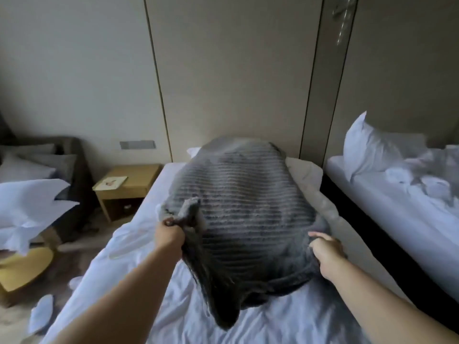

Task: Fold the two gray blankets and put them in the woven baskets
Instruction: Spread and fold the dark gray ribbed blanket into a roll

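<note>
Gray blanket [246, 207] is puffed up mid-air over the bed [273, 324], kinda blurry, so prob the shake-out step b4 any actual fold. Left hand [171, 234] is fisted tight on a bunched corner, right hand [325, 247] has fingers curled round the near edge. Next imo: lay it flat w/ corners matched, then fold. No woven baskets in view atm.

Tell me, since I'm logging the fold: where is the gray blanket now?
In the head view, the gray blanket billows mid-frame above the middle bed, near corners held by the left hand and right hand.
</note>
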Tool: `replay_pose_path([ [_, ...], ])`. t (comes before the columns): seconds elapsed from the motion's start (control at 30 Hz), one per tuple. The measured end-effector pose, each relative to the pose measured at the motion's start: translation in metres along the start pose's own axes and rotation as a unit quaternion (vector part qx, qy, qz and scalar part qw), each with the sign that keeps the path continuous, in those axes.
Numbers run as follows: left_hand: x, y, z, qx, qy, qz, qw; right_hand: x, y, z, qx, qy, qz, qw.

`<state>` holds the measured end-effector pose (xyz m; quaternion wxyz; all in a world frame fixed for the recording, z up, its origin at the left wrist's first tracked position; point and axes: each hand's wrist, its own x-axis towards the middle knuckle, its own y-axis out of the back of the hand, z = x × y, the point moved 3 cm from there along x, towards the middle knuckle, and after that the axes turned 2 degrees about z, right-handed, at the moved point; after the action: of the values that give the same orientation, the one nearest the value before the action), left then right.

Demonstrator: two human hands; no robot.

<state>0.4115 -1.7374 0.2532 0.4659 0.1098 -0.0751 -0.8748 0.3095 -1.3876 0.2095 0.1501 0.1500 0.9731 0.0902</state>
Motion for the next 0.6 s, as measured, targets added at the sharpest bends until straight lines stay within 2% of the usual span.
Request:
replay_pose_path([
  [0.1,-0.037,-0.007,-0.094,0.047,0.075,-0.042,0.995,-0.032,0.0,0.094,-0.033,-0.123,-0.029,0.991],
  [0.2,-0.08,-0.007,-0.171,0.086,0.138,-0.092,0.982,-0.067,0.003,0.159,-0.122,-0.227,-0.083,0.963],
  [0.3,-0.115,-0.001,-0.233,0.162,0.174,-0.152,0.959,-0.091,0.013,0.215,-0.132,-0.251,-0.077,0.956],
  [0.37,-0.139,0.01,-0.268,0.264,0.181,-0.175,0.931,-0.108,0.026,0.249,-0.192,-0.252,-0.077,0.945],
  [0.43,-0.165,0.02,-0.293,0.319,0.198,-0.196,0.906,-0.122,0.039,0.279,-0.254,-0.247,-0.092,0.93],
  [0.6,-0.191,0.028,-0.321,0.387,0.211,-0.188,0.878,-0.152,0.07,0.342,-0.294,-0.317,-0.128,0.893],
])
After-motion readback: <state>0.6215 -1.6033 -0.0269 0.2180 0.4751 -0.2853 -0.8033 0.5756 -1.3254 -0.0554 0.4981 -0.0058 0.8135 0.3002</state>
